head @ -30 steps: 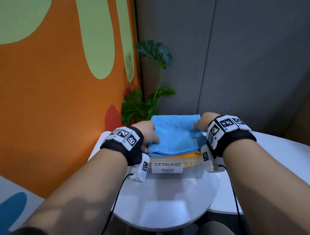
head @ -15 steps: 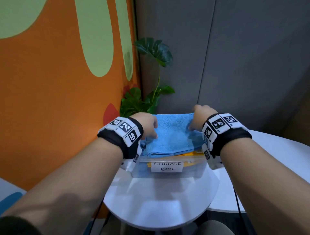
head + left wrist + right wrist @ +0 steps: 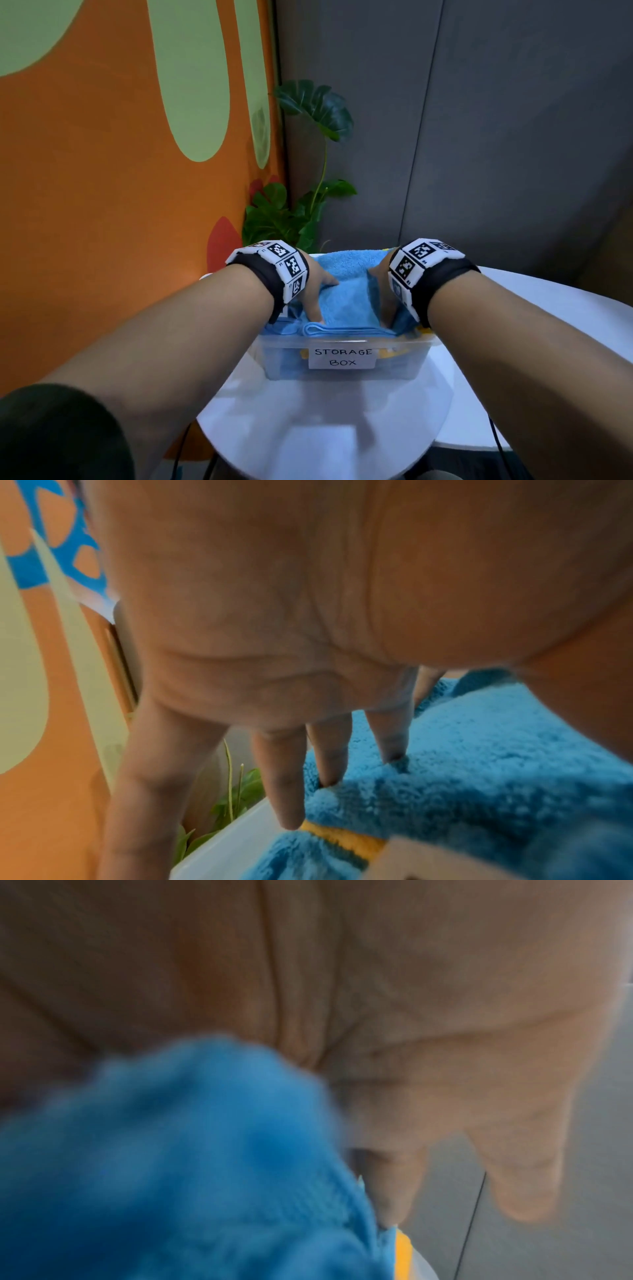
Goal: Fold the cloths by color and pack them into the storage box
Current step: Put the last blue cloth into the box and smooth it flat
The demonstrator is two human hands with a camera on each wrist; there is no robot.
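Note:
A clear storage box (image 3: 404, 359) with a "STORAGE BOX" label stands on a white round table (image 3: 325, 428). A folded blue cloth (image 3: 346, 298) lies on top of its contents, sunk between the walls. My left hand (image 3: 317, 298) presses straight fingers (image 3: 329, 753) into the cloth's left side. My right hand (image 3: 383, 298) pushes straight fingers (image 3: 394, 1185) down along its right side. A yellow cloth (image 3: 346, 840) shows as an edge under the blue cloth (image 3: 496, 764), and again as a yellow cloth (image 3: 404, 1253) edge beside the blue cloth (image 3: 171, 1150).
A potted plant (image 3: 308, 205) stands right behind the box, in the corner between the orange wall (image 3: 102, 222) and grey panels (image 3: 496, 137). A second white table (image 3: 548, 308) adjoins on the right. Cables hang from both wrists below the table edge.
Both hands have moved down and inward, pushing the blue cloth from above the rim into the box. Its sides now sit between the box walls.

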